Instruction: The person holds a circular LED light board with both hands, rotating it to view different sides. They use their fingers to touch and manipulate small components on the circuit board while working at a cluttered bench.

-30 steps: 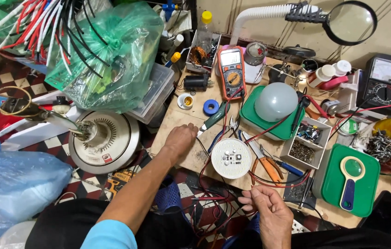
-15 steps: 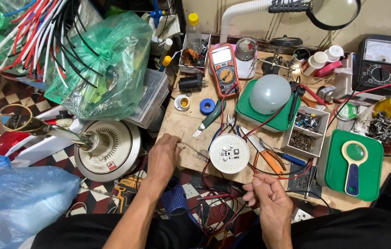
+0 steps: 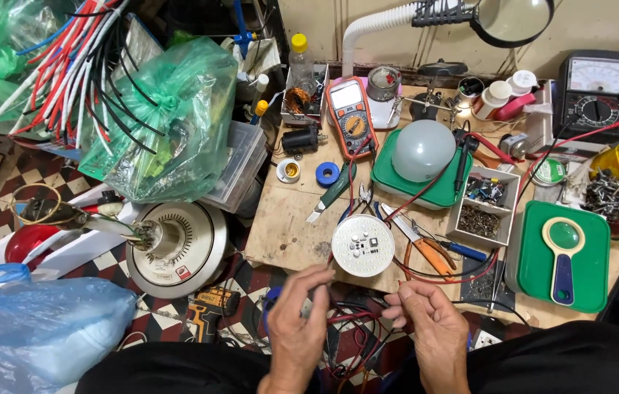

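The round white LED board (image 3: 362,245) lies flat at the near edge of the wooden workbench (image 3: 287,226), face up, with its small components showing. Being a disc, it has no long axis; the direction that matters is given by the red and black wires (image 3: 357,321), which leave the board's near edge and run down toward the person.

Both hands sit just below the board, at the bench edge. The left hand (image 3: 298,321) is curled, fingers closed around a dark object among the wires; what that object is cannot be told. The right hand (image 3: 426,325) is also closed, with thumb and fingertips pinched on the red wires. The board lies up and between the two hands, nearly midway, slightly closer to the left hand's fingertips.

Outward from the board:
- Orange-handled pliers (image 3: 426,248) lie just to its right, handles pointing away to the right.
- A green-handled tool (image 3: 335,188) lies up and to the left, at a slant.
- A white bulb dome (image 3: 423,150) rests on a green tray (image 3: 397,186) beyond the board.
- An orange multimeter (image 3: 351,117) stands further back.
- A round white fan motor (image 3: 178,248) sits on the floor to the left.
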